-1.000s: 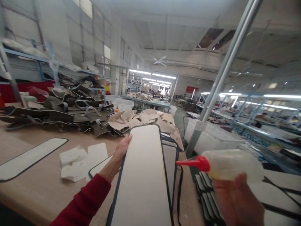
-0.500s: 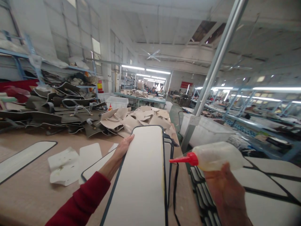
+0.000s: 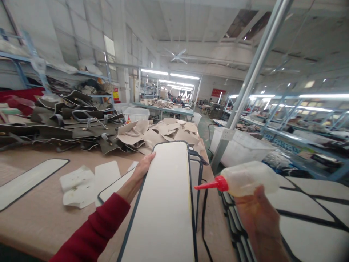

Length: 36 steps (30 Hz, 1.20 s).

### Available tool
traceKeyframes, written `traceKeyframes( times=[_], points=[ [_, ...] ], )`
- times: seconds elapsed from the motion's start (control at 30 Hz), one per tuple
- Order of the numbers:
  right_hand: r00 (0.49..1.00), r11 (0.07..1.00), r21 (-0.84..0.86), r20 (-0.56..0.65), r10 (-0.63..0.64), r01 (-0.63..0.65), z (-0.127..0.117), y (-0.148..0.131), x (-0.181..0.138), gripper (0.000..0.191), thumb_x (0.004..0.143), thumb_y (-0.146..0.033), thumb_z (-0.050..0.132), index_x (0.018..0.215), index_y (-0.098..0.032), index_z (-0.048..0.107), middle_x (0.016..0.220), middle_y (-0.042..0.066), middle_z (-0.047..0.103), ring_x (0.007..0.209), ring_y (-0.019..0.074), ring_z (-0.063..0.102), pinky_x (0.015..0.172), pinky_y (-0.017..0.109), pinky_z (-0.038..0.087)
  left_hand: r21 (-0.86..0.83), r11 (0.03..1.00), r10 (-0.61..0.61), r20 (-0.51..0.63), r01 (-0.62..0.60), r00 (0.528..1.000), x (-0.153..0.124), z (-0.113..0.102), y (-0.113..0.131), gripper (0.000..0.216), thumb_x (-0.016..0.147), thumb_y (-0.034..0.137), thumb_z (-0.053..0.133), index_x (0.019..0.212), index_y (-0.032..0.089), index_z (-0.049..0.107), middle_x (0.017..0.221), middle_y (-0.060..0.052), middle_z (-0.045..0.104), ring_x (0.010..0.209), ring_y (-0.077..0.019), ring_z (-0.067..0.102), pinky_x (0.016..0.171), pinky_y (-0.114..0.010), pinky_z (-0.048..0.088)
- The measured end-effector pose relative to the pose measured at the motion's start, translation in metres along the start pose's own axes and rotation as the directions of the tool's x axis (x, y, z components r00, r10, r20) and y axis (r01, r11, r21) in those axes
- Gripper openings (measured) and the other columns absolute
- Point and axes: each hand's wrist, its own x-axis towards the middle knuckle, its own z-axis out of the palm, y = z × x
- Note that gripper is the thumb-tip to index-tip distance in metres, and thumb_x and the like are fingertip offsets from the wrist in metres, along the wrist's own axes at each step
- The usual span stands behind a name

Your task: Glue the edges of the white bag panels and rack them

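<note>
My left hand [image 3: 141, 171], in a red sleeve, grips the left edge of a long white panel with dark piping [image 3: 166, 203], holding it raised over the table. My right hand [image 3: 259, 218] is closed on a translucent squeeze bottle with a red nozzle [image 3: 242, 180]. The nozzle tip points left and sits just beyond the panel's right edge. More panels of the same kind lie stacked under the held one [image 3: 197, 174].
A tan table [image 3: 40, 214] carries a flat white panel [image 3: 27, 182], white paper scraps [image 3: 79, 183], a heap of dark bag parts [image 3: 68, 127] and beige pieces [image 3: 163, 133]. White panels lie at lower right [image 3: 313, 225]. A metal pole [image 3: 251, 83] slants up behind a white bin [image 3: 240, 149].
The bottle has drifted left and slightly down toward the panel's right edge. The view has shifted a little; my left hand keeps its hold on the panel.
</note>
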Motion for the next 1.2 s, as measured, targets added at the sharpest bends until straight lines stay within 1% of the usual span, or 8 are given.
traceKeyframes(
  times=[0.2, 0.43, 0.63, 0.77, 0.83, 0.9, 1.07, 1.2],
  points=[
    [1.0, 1.0, -0.011, 0.009, 0.001, -0.001, -0.001, 0.004, 0.002, 0.046, 0.062, -0.041, 0.079, 0.102, -0.021, 0.068, 0.099, 0.007, 0.072, 0.104, 0.0271, 0.063, 0.106, 0.054, 0.033, -0.078, 0.995, -0.065, 0.046, 0.068, 0.997, 0.001, -0.001, -0.001, 0.047, 0.061, 0.052, 0.072, 0.084, 0.011, 0.07, 0.077, -0.009, 0.073, 0.07, -0.0256, 0.066, 0.065, -0.033, 0.049],
    [0.999, 0.996, -0.087, 0.026, -0.021, 0.023, -0.005, 0.006, 0.005, 0.039, 0.06, -0.038, 0.081, 0.093, -0.02, 0.071, 0.085, 0.005, 0.074, 0.087, 0.0226, 0.068, 0.105, 0.049, 0.035, -0.057, 0.998, -0.017, 0.064, 0.021, 0.998, 0.005, -0.003, -0.003, 0.048, 0.063, 0.055, 0.069, 0.083, 0.012, 0.071, 0.085, -0.009, 0.074, 0.068, -0.0224, 0.065, 0.059, -0.029, 0.047],
    [0.996, 0.993, -0.084, -0.029, 0.084, -0.086, -0.014, 0.005, -0.005, 0.045, 0.051, -0.036, 0.086, 0.091, -0.019, 0.072, 0.082, 0.007, 0.074, 0.08, 0.0253, 0.07, 0.096, 0.048, 0.046, -0.06, 0.998, 0.007, 0.101, -0.001, 0.995, 0.009, -0.004, -0.005, 0.048, 0.061, 0.057, 0.07, 0.079, 0.012, 0.071, 0.081, -0.01, 0.074, 0.068, -0.023, 0.065, 0.058, -0.028, 0.047],
    [0.963, 0.964, -0.029, -0.05, 0.263, -0.265, -0.026, 0.009, -0.016, 0.051, 0.051, -0.04, 0.084, 0.098, -0.022, 0.071, 0.097, 0.011, 0.073, 0.085, 0.0285, 0.07, 0.086, 0.046, 0.053, -0.14, 0.99, -0.01, 0.088, 0.022, 0.996, 0.007, -0.003, -0.001, 0.051, 0.06, 0.056, 0.071, 0.083, 0.011, 0.07, 0.084, -0.012, 0.074, 0.074, -0.0275, 0.067, 0.061, -0.032, 0.049],
    [0.949, 0.952, 0.0, -0.077, 0.305, -0.306, -0.024, 0.008, -0.016, 0.055, 0.056, -0.047, 0.08, 0.105, -0.024, 0.069, 0.105, 0.011, 0.071, 0.09, 0.0296, 0.068, 0.083, 0.047, 0.054, -0.149, 0.989, 0.009, 0.065, 0.001, 0.998, 0.005, -0.001, 0.001, 0.052, 0.058, 0.055, 0.073, 0.085, 0.011, 0.07, 0.086, -0.012, 0.074, 0.08, -0.0291, 0.067, 0.067, -0.034, 0.05],
    [0.959, 0.964, 0.013, -0.094, 0.266, -0.266, -0.016, 0.004, -0.009, 0.055, 0.059, -0.049, 0.077, 0.107, -0.025, 0.068, 0.107, 0.01, 0.07, 0.096, 0.0299, 0.066, 0.086, 0.049, 0.052, -0.136, 0.991, 0.023, 0.05, -0.016, 0.998, 0.004, 0.002, 0.003, 0.053, 0.057, 0.055, 0.073, 0.087, 0.011, 0.07, 0.088, -0.012, 0.074, 0.085, -0.0303, 0.066, 0.073, -0.036, 0.05],
    [1.0, 0.999, 0.044, -0.01, 0.0, 0.001, 0.014, -0.007, 0.026, 0.041, 0.067, -0.041, 0.075, 0.102, -0.022, 0.069, 0.1, 0.006, 0.073, 0.104, 0.026, 0.063, 0.108, 0.051, 0.032, -0.024, 0.999, 0.043, 0.069, -0.042, 0.997, -0.004, 0.01, 0.011, 0.054, 0.061, 0.058, 0.067, 0.091, 0.012, 0.069, 0.107, -0.014, 0.07, 0.105, -0.0336, 0.06, 0.088, -0.039, 0.045],
    [0.991, 0.992, 0.053, 0.068, -0.117, 0.114, 0.025, -0.008, 0.052, 0.035, 0.066, -0.036, 0.077, 0.096, -0.021, 0.07, 0.092, 0.004, 0.074, 0.097, 0.022, 0.066, 0.107, 0.047, 0.034, 0.008, 0.997, 0.08, 0.048, -0.08, 0.996, -0.012, 0.017, 0.021, 0.046, 0.061, 0.055, 0.068, 0.085, 0.015, 0.071, 0.107, -0.012, 0.071, 0.113, -0.0323, 0.056, 0.094, -0.036, 0.042]
  ],
)
